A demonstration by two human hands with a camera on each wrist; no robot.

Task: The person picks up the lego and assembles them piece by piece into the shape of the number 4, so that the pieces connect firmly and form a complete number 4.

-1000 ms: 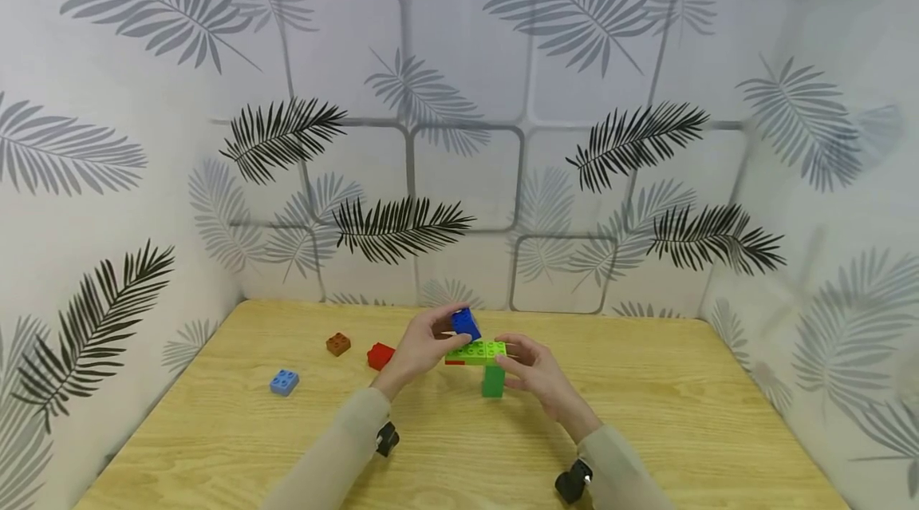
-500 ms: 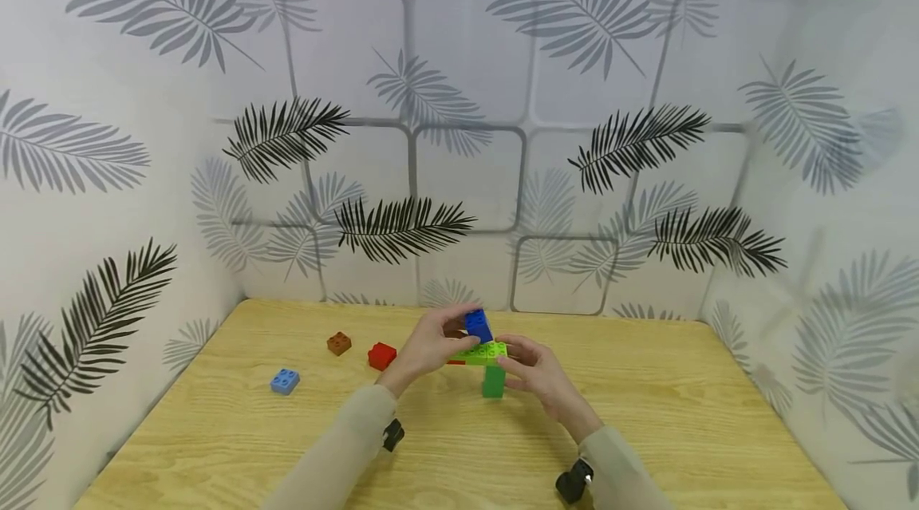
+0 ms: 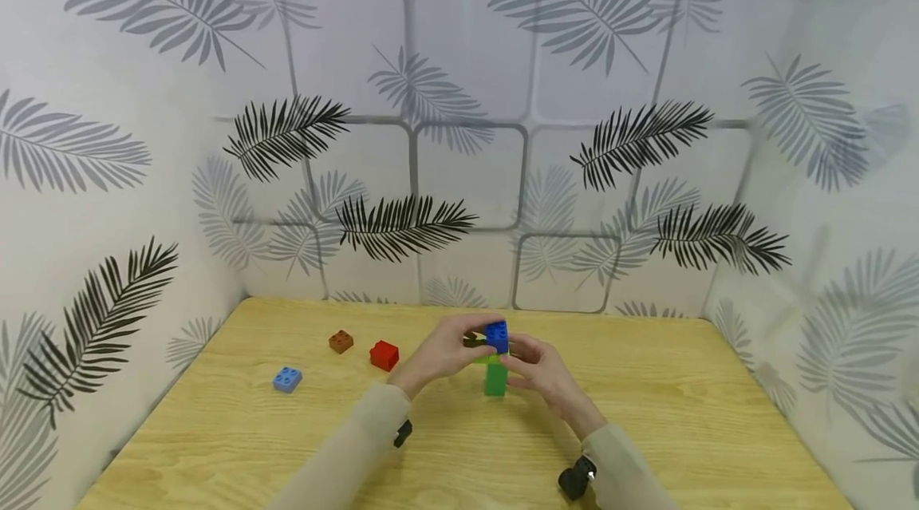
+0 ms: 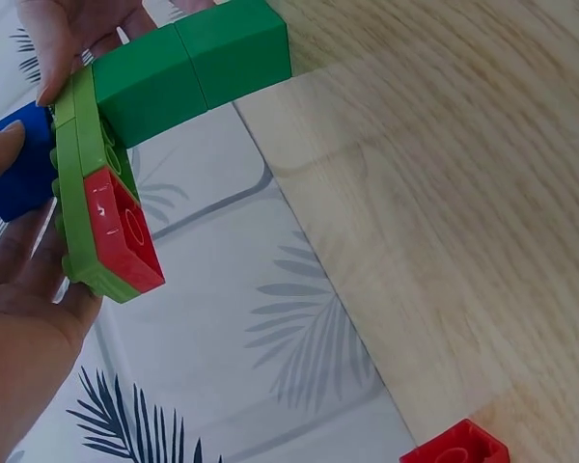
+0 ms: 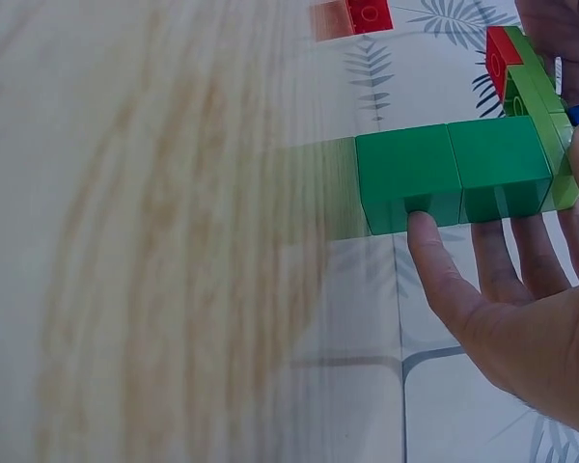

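Centrally, low in the head view, the left hand (image 3: 447,349) pinches a blue brick (image 3: 497,337) over the right end of a lime bar (image 4: 74,193), whose long axis runs leftward; whether they touch is unclear. The right hand (image 3: 547,377) grips the green column (image 3: 495,379) beneath.

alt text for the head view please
A person's left hand holds a dark blue brick at the top of a green brick structure, which the right hand grips, at a wooden table. To the left lie a light blue brick, a brown brick and a red brick; behind is a leaf-patterned wall.
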